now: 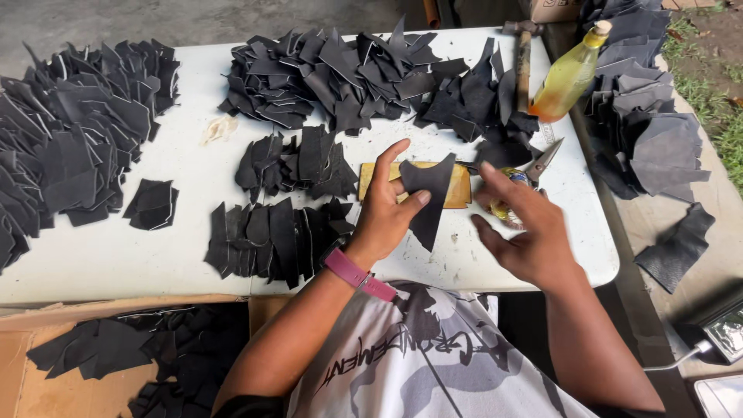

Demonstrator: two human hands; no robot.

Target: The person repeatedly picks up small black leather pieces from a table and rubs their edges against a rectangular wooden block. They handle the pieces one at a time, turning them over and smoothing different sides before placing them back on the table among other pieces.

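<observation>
Two hands over worktop (116,263) near front edge. Left hand (387,209) raised, thumb and fingers pinching black leather piece (429,197) upright above wooden block (460,190). Right hand (526,228) beside it, fingers spread, holding nothing, scissors (534,166) just behind.

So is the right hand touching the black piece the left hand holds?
Apart. The head view shows white table between the right hand and the black piece, which only the left hand pinches.

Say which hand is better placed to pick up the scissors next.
Right, probably. The right hand is open, empty and just in front of the scissors; the left hand already pinches a black leather piece.
</observation>
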